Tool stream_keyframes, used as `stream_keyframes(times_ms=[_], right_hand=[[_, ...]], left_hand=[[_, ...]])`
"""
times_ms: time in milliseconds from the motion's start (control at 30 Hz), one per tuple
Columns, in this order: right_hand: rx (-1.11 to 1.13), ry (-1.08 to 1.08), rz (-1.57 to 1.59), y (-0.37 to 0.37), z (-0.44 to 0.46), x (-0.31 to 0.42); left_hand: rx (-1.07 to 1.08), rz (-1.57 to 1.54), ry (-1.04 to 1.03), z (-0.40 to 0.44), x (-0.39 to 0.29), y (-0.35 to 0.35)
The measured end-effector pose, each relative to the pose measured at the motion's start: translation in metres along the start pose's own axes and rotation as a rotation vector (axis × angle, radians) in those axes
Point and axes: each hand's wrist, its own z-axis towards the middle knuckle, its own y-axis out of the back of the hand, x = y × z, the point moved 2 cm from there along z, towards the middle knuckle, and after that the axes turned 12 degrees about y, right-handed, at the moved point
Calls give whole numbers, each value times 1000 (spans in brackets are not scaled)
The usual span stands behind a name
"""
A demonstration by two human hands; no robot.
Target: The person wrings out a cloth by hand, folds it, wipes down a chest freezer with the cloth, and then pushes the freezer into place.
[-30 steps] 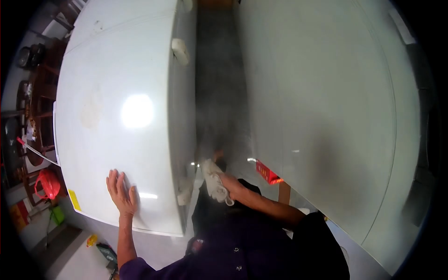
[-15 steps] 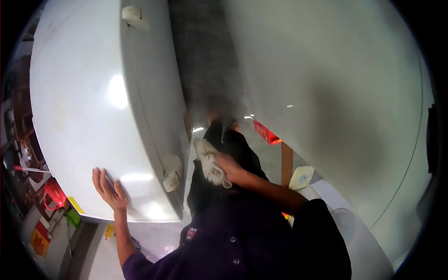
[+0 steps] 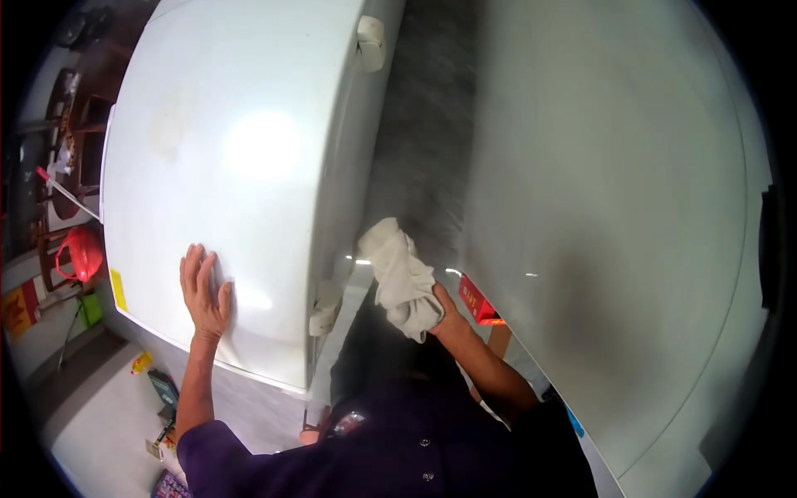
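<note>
My left hand [image 3: 206, 297] lies flat on a large white lid [image 3: 224, 191] that looks like a chest freezer's, its fingers stretched out. A pale cloth [image 3: 402, 282] hangs bunched in front of my body, and my right hand [image 3: 445, 312] is closed on its lower end. The cloth covers most of my right fingers. It is just right of the lid's edge, near the lower white hinge [image 3: 325, 308], and I see no contact between them. A faint yellowish stain [image 3: 166, 131] marks the lid's upper left.
An upper hinge [image 3: 372, 43] sits on the lid's right edge. A broad pale panel [image 3: 598, 183] rises on my right, with a narrow floor gap [image 3: 423, 141] between. A red box [image 3: 475, 300] is by the panel's lower edge. Left stand a red bag [image 3: 81, 253] and wooden furniture [image 3: 91, 116].
My view has shifted, so the lid appears further right. My right hand has lifted and turned the cloth, which now shows more fully. My left hand remains flat on the lid.
</note>
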Motion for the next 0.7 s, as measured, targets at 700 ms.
stream_keyframes(times_ms=[700], right_hand=[[106,-408,30,-34,-27,2]], left_hand=[[-462,181,288,12,-9,-27]])
